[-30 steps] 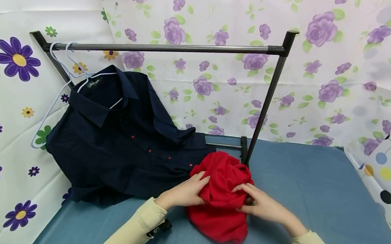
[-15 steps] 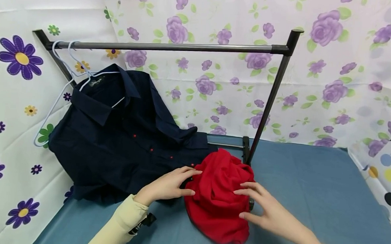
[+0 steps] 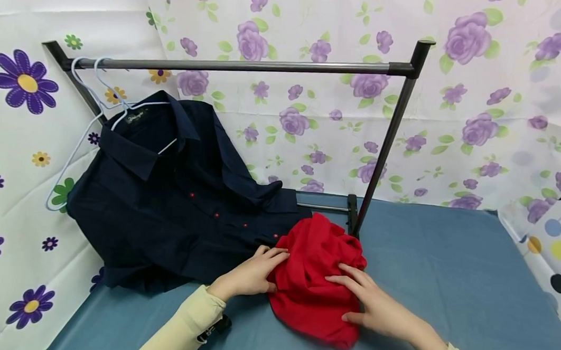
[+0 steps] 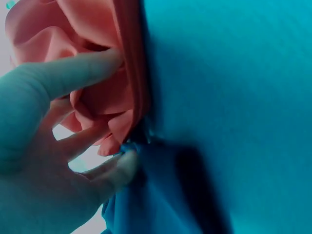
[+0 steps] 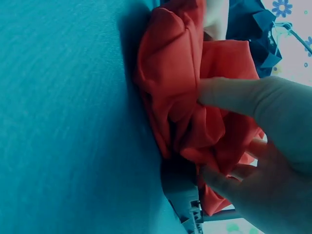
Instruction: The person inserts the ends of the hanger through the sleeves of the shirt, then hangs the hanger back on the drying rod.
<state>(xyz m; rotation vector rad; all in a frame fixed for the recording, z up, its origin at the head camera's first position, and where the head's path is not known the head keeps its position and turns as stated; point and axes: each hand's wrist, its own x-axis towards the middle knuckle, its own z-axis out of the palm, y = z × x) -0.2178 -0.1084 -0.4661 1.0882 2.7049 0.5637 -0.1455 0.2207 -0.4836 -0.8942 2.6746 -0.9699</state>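
A crumpled bundle of red cloth [image 3: 315, 282] lies on the blue surface at the foot of the rack's right post. My left hand [image 3: 252, 273] is at its left side, fingertips and thumb on the fabric; in the left wrist view the thumb [image 4: 83, 70] stands apart from the spread fingers. From the right, my right hand [image 3: 374, 301] touches the bundle with loosely spread fingers. In the right wrist view the right thumb [image 5: 234, 95] rests against a fold. A navy shirt [image 3: 179, 201] with red buttons hangs on a pale hanger, its lower part beside my left hand.
The dark metal rack [image 3: 248, 66] spans the back, its right post [image 3: 385, 149] slanting down behind the red cloth. A second pale hanger [image 3: 72, 159] hangs at the far left. Blue cloth [image 3: 446, 273] covers the work surface. Floral sheets stand behind and at the left.
Half a second ago both hands had spread away from the red cloth. They have now come back in, fingers against its sides. The bundle has shifted only slightly; shirt and rack stay put.
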